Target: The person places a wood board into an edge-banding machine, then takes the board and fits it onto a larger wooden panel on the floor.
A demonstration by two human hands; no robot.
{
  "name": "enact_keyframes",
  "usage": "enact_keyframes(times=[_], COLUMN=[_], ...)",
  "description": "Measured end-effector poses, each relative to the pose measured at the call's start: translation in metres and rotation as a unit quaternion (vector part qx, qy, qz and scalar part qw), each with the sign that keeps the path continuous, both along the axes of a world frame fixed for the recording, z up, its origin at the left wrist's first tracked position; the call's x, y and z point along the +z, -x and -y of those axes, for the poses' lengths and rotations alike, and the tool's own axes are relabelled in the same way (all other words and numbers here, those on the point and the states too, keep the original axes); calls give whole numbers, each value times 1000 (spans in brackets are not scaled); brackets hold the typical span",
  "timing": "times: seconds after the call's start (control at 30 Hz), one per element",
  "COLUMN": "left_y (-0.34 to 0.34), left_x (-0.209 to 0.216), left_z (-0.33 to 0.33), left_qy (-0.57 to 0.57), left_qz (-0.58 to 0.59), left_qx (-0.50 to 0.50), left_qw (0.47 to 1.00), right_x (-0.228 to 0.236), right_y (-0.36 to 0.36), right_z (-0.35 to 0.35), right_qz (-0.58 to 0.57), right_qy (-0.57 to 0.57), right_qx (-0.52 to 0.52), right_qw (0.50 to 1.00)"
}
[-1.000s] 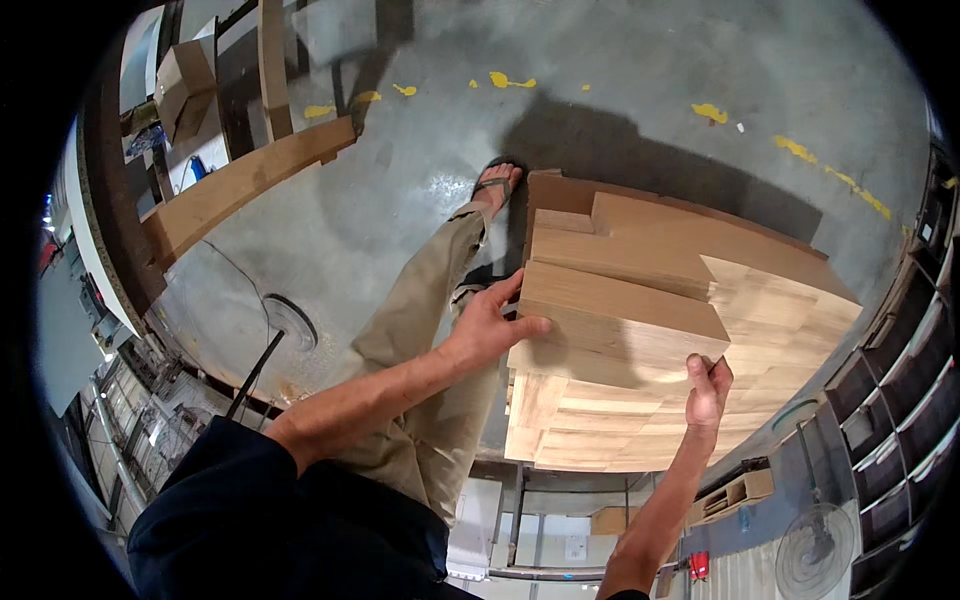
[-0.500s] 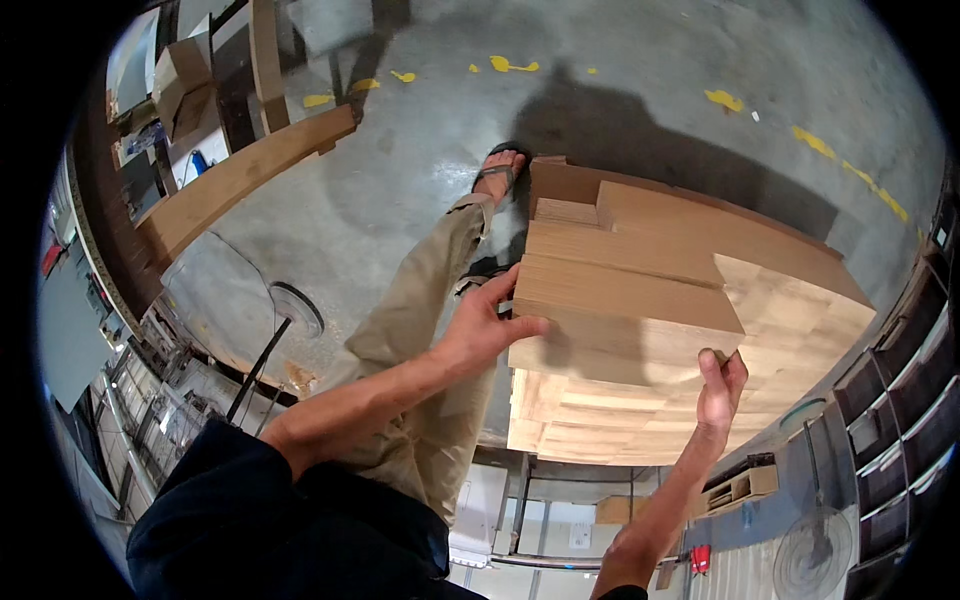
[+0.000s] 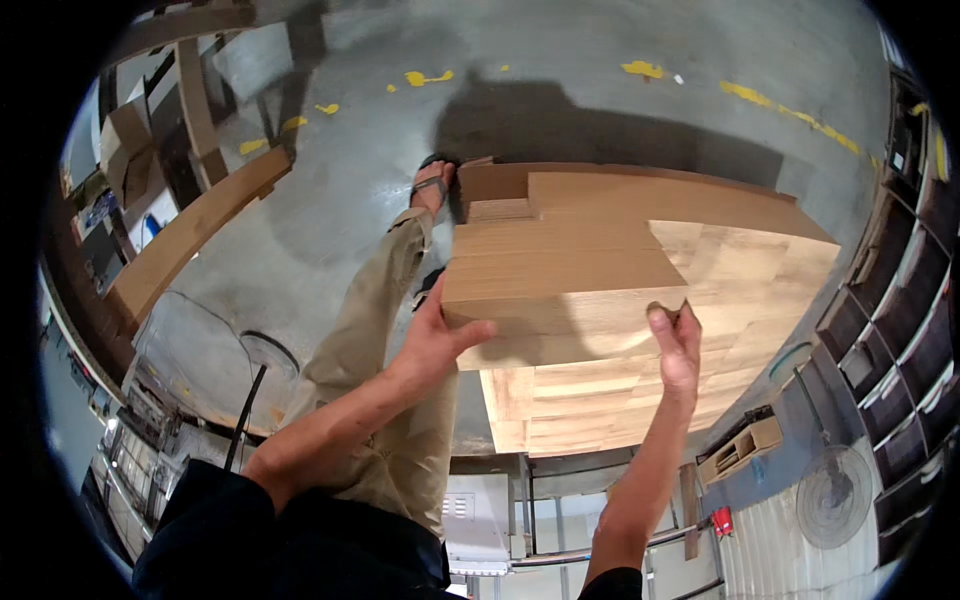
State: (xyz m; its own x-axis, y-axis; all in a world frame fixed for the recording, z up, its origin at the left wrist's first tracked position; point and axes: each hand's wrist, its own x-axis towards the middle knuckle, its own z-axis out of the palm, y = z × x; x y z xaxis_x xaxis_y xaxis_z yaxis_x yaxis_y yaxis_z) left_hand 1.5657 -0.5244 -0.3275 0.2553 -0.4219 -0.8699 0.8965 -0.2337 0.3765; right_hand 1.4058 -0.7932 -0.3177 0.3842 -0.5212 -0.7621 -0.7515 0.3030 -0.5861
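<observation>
Both ends of the box (image 3: pixel 560 325) sit in part-open fingers (image 3: pixel 475 332), left hand (image 3: pixel 422 348) and right hand (image 3: pixel 679 355), seemingly for balance by the stack's (image 3: pixel 760 300) left edge.

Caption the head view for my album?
Left hand and right hand hold opposite ends of a wood-grained block at a similar stack.

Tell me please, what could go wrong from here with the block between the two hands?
The sandalled foot stands beside the stack with bare toes; if the wood-grain block slipped off that side, it might hurt them.
The right hand curls around the block's end, close to the stack, so it could get pinched.
With the left hand at the opposite end, uneven holding might tilt the block.
</observation>
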Motion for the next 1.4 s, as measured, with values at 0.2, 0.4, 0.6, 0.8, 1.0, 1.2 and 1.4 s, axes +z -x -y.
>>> enact_keyframes(times=[0.2, 0.4, 0.6, 0.8, 1.0, 1.2, 1.4], left_y=[-3, -8, -39, -58, -26, -21, -26], left_x=[1, 2, 7, -3, -35, -38, -34], left_z=[4, 3, 4, 112, 164, 163, 168], left_qy=[-14, -14, -49, 134, 135, 103, 98], left_qz=[-23, -24, 368, 332, 309, 326, 303], left_qx=[26, 15, -341, -614, -667, -654, -650], left_qw=[999, 1000, 864, 703, 664, 675, 690], right_x=[-6, -6, -7, -26, -21, -17, -15], right_y=[7, 6, 32, 47, -1, -8, -11], right_z=[3, 8, -15, -114, -149, -147, -145], right_qz=[3, 18, 57, 159, 182, 201, 211], right_qy=[-17, -41, 123, -26, -115, -124, -126], right_qx=[-23, -17, -101, -496, -587, -590, -593], right_qw=[1000, 999, 986, 853, 780, 772, 767])
